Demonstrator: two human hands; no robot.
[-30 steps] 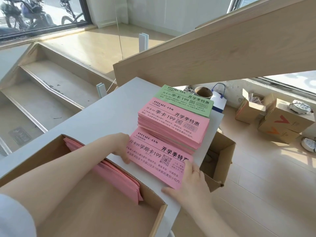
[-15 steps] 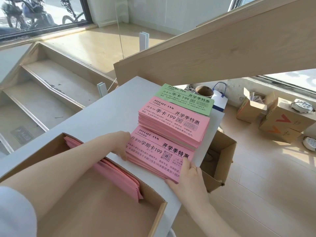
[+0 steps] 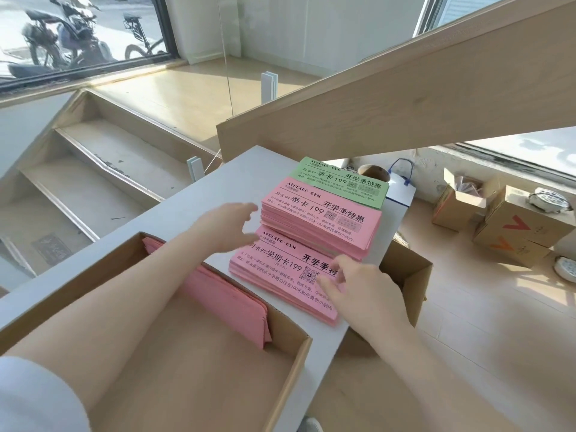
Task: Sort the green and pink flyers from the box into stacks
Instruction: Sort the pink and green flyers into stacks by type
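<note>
Looks mostly done to me — three stacks of paper flyers sit along the right edge of the white desk [image 3: 131, 241]: one green stack [image 3: 339, 182] farthest out, a tall pink stack [image 3: 324, 226] next, then a lower pink stack [image 3: 280, 275] nearest. One bundle of pink flyers [image 3: 224, 300] is left leaning in the brown cardboard box [image 3: 290, 325] at the near edge. Both hands are loose and holding nothing — left hand [image 3: 227, 227] hovers by the stacks, right hand [image 3: 361, 285] over the nearest one.

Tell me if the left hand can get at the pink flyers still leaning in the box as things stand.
Probably yes. The left hand hovers open over the table, holding nothing, and the pink flyers lean against the wall of the open-topped box just below its forearm, with nothing covering them.
</note>
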